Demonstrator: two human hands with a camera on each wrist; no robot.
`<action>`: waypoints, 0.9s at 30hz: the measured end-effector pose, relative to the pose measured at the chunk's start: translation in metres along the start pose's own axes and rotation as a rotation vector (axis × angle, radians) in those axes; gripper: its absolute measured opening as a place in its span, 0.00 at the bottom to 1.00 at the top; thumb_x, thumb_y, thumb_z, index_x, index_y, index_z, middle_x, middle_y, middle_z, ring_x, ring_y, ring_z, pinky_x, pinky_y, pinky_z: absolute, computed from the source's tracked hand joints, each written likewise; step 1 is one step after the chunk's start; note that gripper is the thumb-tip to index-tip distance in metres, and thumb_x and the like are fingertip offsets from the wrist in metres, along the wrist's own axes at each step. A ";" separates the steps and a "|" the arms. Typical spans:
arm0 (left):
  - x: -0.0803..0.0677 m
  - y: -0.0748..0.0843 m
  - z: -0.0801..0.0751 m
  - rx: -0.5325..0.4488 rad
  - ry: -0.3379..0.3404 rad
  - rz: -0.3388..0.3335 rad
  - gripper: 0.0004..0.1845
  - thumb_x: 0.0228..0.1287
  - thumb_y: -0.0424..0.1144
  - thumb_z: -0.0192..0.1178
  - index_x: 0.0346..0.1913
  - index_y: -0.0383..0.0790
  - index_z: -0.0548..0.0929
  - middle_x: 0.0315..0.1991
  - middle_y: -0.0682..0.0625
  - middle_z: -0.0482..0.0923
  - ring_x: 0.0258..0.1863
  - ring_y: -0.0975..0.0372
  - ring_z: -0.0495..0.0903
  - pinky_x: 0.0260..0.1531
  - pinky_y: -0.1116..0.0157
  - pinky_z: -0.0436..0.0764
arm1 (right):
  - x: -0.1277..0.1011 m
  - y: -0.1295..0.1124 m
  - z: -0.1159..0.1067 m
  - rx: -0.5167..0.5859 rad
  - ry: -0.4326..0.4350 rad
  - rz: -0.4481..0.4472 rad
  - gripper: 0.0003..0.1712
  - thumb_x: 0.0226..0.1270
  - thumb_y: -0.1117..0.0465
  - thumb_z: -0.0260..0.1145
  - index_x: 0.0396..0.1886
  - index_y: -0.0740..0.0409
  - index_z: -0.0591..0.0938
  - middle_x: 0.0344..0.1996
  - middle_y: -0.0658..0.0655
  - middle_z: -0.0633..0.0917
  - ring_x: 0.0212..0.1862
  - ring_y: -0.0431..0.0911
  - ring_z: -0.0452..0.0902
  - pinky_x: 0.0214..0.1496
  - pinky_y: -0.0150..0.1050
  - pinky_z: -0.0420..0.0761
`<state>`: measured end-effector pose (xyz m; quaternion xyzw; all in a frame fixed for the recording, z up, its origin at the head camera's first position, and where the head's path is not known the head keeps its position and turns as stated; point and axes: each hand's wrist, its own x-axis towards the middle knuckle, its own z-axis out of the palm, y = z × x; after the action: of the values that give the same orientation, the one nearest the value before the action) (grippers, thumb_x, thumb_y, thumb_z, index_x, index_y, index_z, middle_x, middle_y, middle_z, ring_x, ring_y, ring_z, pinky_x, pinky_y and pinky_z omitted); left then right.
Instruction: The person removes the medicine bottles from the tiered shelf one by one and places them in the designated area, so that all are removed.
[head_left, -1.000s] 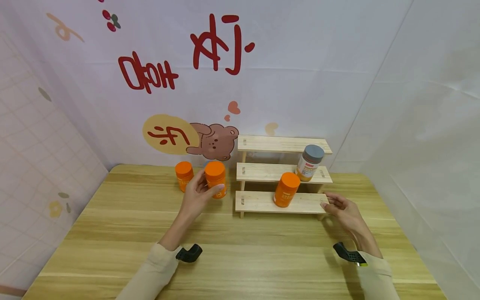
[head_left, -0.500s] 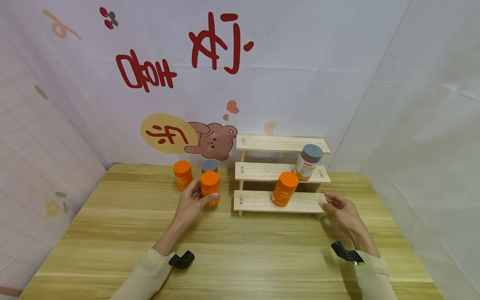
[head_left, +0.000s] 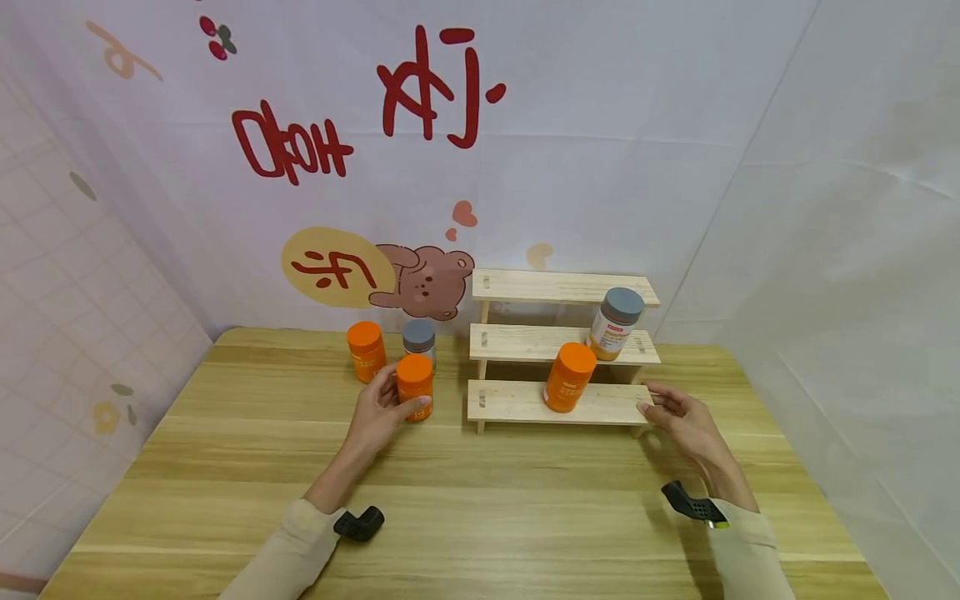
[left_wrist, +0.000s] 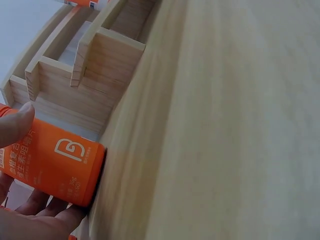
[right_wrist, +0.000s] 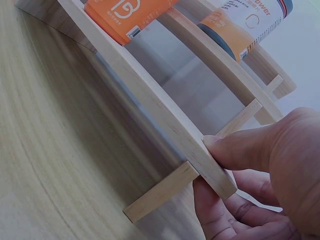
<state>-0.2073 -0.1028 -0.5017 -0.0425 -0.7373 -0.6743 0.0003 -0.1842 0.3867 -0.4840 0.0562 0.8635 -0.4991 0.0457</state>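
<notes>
Orange-capped bottle (head_left: pixel 415 399) stands on the wooden table (head_left: pixel 480 500), seemingly touching it, left of the stepped rack (head_left: pixel 558 403); the left hand (head_left: pixel 381 412) curls thumb and fingers round it. The right hand (head_left: pixel 682 424) pinches the rack's lowest shelf end between thumb and fingers.

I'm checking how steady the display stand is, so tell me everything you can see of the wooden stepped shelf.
The wooden stepped shelf is pale, unfinished-looking wood with three plank tiers rising like stairs toward the wall, carried on thin uprights. It stands upright on the table, right of centre. An orange bottle stands on the lowest tier and a grey-lidded bottle on the middle one; the top tier shows nothing on it. The right hand pinches the right end of the lowest plank, thumb on top and fingers beneath.
</notes>
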 end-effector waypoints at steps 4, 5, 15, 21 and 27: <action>0.000 -0.002 -0.002 0.002 -0.018 0.003 0.36 0.61 0.29 0.72 0.71 0.42 0.71 0.69 0.41 0.75 0.69 0.50 0.75 0.73 0.53 0.71 | 0.000 0.000 0.001 0.000 -0.006 0.010 0.41 0.76 0.45 0.64 0.78 0.60 0.64 0.67 0.66 0.71 0.55 0.36 0.71 0.50 0.22 0.79; 0.000 -0.002 -0.003 0.005 -0.024 0.001 0.36 0.61 0.29 0.72 0.72 0.42 0.70 0.69 0.41 0.75 0.69 0.50 0.75 0.73 0.53 0.71 | 0.000 0.000 0.002 0.002 -0.007 0.011 0.41 0.76 0.45 0.64 0.79 0.60 0.64 0.68 0.66 0.71 0.56 0.37 0.70 0.50 0.21 0.79; 0.000 0.015 -0.009 0.001 -0.066 -0.007 0.41 0.61 0.32 0.73 0.76 0.45 0.66 0.71 0.41 0.70 0.73 0.50 0.69 0.77 0.52 0.65 | 0.002 -0.001 0.001 0.025 -0.017 0.011 0.40 0.76 0.49 0.65 0.79 0.61 0.64 0.66 0.66 0.72 0.51 0.31 0.73 0.51 0.24 0.80; 0.000 0.030 -0.009 0.020 -0.043 0.080 0.39 0.61 0.35 0.74 0.75 0.44 0.68 0.70 0.42 0.69 0.72 0.51 0.69 0.79 0.52 0.63 | 0.000 -0.002 0.001 0.025 -0.018 0.000 0.40 0.76 0.48 0.65 0.78 0.62 0.64 0.66 0.67 0.72 0.52 0.32 0.73 0.51 0.24 0.80; -0.001 0.043 -0.007 0.047 -0.032 0.153 0.39 0.62 0.37 0.74 0.74 0.43 0.69 0.68 0.41 0.73 0.70 0.52 0.70 0.78 0.50 0.64 | 0.001 -0.001 0.000 0.035 -0.028 0.007 0.41 0.76 0.46 0.65 0.79 0.61 0.63 0.67 0.66 0.71 0.54 0.34 0.71 0.51 0.23 0.80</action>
<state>-0.2043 -0.1064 -0.4582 -0.1095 -0.7474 -0.6540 0.0409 -0.1848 0.3860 -0.4834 0.0531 0.8537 -0.5148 0.0585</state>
